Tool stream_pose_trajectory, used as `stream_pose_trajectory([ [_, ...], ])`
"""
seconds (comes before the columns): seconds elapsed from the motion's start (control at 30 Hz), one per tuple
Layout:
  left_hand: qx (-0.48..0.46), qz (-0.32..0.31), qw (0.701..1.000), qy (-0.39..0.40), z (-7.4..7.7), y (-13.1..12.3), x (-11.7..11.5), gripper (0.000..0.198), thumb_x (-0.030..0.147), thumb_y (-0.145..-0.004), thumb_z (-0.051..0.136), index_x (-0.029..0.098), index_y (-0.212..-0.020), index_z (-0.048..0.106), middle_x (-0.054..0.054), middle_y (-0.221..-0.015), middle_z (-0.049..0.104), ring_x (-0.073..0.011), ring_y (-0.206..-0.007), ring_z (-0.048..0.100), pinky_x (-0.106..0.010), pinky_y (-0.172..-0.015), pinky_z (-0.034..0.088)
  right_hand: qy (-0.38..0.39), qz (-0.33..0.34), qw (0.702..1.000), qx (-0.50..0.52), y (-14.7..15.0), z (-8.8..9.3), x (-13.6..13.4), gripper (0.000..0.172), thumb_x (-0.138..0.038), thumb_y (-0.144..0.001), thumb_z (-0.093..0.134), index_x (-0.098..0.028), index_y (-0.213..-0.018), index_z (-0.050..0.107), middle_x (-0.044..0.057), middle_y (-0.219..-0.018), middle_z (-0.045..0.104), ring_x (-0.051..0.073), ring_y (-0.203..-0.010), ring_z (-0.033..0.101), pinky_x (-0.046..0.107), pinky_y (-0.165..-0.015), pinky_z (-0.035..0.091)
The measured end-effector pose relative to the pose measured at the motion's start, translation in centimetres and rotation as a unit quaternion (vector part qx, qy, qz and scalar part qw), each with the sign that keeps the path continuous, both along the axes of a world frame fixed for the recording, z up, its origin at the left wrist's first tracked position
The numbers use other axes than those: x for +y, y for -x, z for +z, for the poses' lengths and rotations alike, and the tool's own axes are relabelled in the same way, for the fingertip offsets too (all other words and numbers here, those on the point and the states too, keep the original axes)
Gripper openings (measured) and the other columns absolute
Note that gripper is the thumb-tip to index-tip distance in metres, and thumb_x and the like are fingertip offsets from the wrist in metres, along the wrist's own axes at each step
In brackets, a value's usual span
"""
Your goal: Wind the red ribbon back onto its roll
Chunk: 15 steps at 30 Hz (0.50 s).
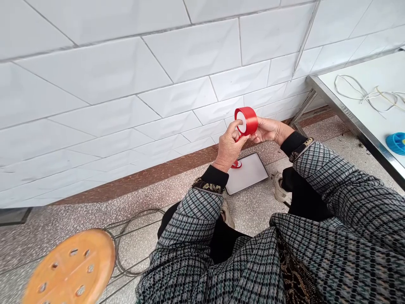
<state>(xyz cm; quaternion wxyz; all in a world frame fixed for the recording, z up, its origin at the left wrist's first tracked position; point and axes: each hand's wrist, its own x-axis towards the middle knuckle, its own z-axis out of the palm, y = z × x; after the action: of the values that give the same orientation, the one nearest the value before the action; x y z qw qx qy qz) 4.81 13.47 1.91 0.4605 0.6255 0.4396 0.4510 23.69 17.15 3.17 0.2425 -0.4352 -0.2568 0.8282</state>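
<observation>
Between my two hands, a roll of red ribbon with a white core is held up in front of the tiled wall. My left hand grips it from the left, one finger at the white core and the thumb along the lower edge. On the right side, my right hand holds the roll, its fingertips partly hidden behind it. Below, a shallow white tray with a dark rim lies on the floor. Another red item sits in it, partly covered by my left wrist.
An orange round stool with holes and metal legs lies at the lower left. At the right stands a metal-edged table bearing white cords and a blue round item. The white tiled wall rises directly ahead.
</observation>
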Motion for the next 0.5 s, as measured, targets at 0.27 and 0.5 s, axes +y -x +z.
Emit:
stream_pose_trajectory([
  [0.27, 0.002, -0.002, 1.0, -0.001, -0.4, -0.1, 0.2, 0.042, 0.01, -0.079, 0.082, 0.029, -0.116, 0.075, 0.013, -0.052, 0.032, -0.0104, -0.049, 0.03, -0.028, -0.059, 0.033, -0.021, 0.0, 0.999, 0.029, 0.8, 0.6, -0.2, 0.031, -0.048, -0.106, 0.068, -0.019, -0.098, 0.064, -0.001, -0.062, 0.065, 0.008, -0.043, 0.035, 0.017, -0.036, 0.038],
  [0.5, 0.03, -0.027, 0.998, -0.039, -0.6, 0.6, 1.0, 0.042, 0.012, -0.074, 0.088, 0.026, -0.111, 0.075, 0.013, -0.054, 0.035, -0.0095, -0.05, 0.031, -0.027, -0.057, 0.032, -0.001, 0.074, 0.991, 0.111, 0.3, -1.0, 0.1, 0.038, -0.052, -0.109, 0.063, -0.016, -0.101, 0.063, -0.005, -0.06, 0.056, 0.005, -0.041, 0.031, 0.013, -0.035, 0.032],
])
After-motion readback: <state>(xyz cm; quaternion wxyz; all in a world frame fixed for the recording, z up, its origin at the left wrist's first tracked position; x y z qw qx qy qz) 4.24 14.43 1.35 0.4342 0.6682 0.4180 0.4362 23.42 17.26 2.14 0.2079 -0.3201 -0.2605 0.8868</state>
